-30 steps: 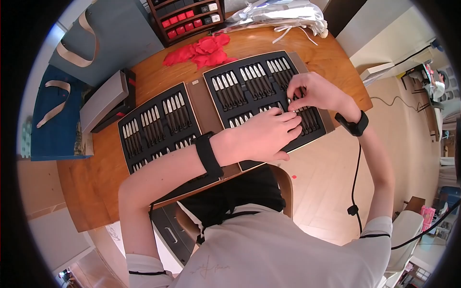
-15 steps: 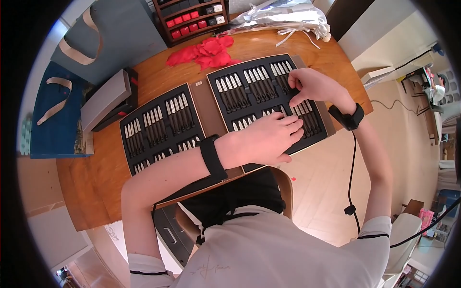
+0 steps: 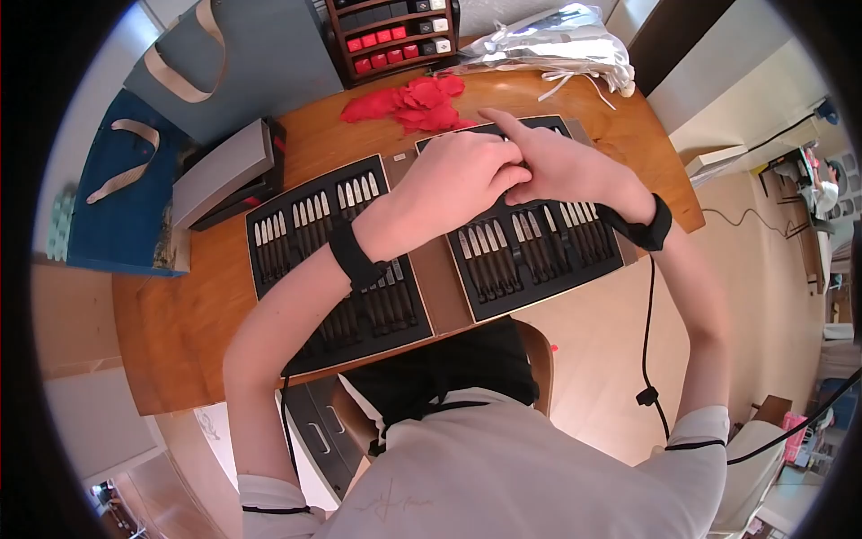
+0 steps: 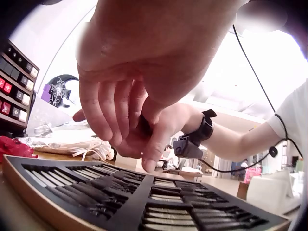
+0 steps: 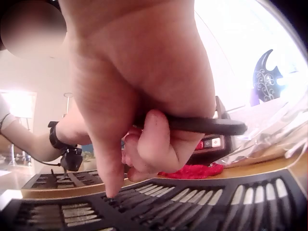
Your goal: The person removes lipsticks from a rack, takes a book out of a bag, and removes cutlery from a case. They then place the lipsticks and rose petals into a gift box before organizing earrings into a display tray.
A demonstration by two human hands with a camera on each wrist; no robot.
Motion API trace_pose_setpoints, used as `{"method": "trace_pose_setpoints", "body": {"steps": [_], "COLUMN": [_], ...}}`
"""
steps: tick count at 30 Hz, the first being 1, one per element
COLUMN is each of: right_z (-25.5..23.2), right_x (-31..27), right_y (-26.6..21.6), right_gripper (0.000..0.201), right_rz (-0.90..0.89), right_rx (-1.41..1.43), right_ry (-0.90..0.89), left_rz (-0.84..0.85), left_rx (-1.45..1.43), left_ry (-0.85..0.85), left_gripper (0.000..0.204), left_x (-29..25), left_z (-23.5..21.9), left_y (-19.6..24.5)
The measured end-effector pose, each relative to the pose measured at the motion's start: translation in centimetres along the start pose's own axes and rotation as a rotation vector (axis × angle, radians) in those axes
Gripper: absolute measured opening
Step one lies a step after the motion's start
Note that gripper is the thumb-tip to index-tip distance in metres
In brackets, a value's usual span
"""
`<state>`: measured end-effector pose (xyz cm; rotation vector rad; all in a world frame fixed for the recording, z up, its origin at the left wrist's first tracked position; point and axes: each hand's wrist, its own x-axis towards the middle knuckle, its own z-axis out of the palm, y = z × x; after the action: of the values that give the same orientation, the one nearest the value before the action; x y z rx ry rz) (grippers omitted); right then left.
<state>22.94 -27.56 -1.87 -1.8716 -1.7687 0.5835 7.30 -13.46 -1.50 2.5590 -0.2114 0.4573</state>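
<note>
My right hand [image 3: 575, 166] is above the right-hand black tray [image 3: 530, 310], its fingers curled round a slim dark rod [image 5: 207, 126] that sticks out past the palm in the right wrist view. My left hand [image 3: 458, 175] meets it from the left, fingers bent against the right hand's fingers; whether it also holds the rod is hidden. Both hands cover the tray's upper rows. Below them, slim pieces [image 3: 489, 260] with pale tips and dark handles lie in compartments. The left tray [image 3: 426, 328] holds similar pieces, partly behind my left forearm.
Red petals [image 3: 417, 101] lie behind the trays, near a rack [image 3: 395, 43] of red, black and white keycaps and a silver wrapped bundle [image 3: 575, 49]. A grey box [image 3: 224, 175] and a blue bag [image 3: 117, 207] stand at the left.
Both hands have moved up and left from the right tray's lower compartments and come together, uncovering the lower rows. The head view has shifted a little.
</note>
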Motion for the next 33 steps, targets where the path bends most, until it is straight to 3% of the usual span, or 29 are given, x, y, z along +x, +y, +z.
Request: {"method": "trace_pose_setpoints", "body": {"steps": [2,3,6,9,12,13,15,19,22,27,30,33], "right_z": [0.8,0.6,-0.7,-1.8,-3.1,-3.7,-4.0,-3.5,-2.8,-1.8,-1.1,-0.9], "right_x": [0.6,0.8,0.5,-0.3,-1.3,-1.5,-1.6,-1.7,-1.1,-0.5,-0.2,0.0], "right_y": [-0.8,-1.3,-2.4,0.0,0.9,0.6,1.1,1.3,2.4,3.8,4.6,5.6], "right_gripper": [0.098,0.095,0.076,0.049,0.032,0.026,0.028,0.033,0.033,0.029,0.025,0.024], "right_rz": [-0.072,-0.026,-0.011,0.06,0.006,0.104,0.158,0.273,0.284,0.245,0.22,0.157], "right_rx": [-0.032,0.1,0.129,0.059,0.157,0.205,0.254,0.376,0.338,0.504,0.624,0.748], "right_ry": [0.051,0.02,-0.101,-0.075,-0.032,-0.08,-0.127,-0.118,-0.181,-0.111,-0.051,-0.044], "left_rz": [-0.02,-0.031,-0.037,-0.073,-0.166,-0.179,-0.213,-0.045,0.105,0.291,0.365,0.322], "left_rx": [0.002,0.002,0.039,0.075,0.054,0.048,0.046,0.219,0.387,0.584,0.556,0.4], "left_ry": [0.023,0.037,0.072,0.089,0.089,0.095,0.066,0.124,0.108,0.07,0.109,0.004], "left_gripper": [0.016,0.016,0.015,0.016,0.017,0.017,0.018,0.013,0.01,0.013,0.013,0.012], "left_x": [-0.6,-0.9,-1.8,-2.5,-2.9,-3.0,-3.1,-3.4,-3.4,-3.1,-3.1,-3.1], "left_z": [-0.2,-0.3,-0.9,-2.1,-2.9,-3.0,-3.4,-2.8,-2.3,-1.2,0.1,1.0], "left_y": [0.0,0.0,-0.3,-0.6,-1.2,-1.5,-1.6,-1.3,-0.7,-0.2,0.2,0.7]}}
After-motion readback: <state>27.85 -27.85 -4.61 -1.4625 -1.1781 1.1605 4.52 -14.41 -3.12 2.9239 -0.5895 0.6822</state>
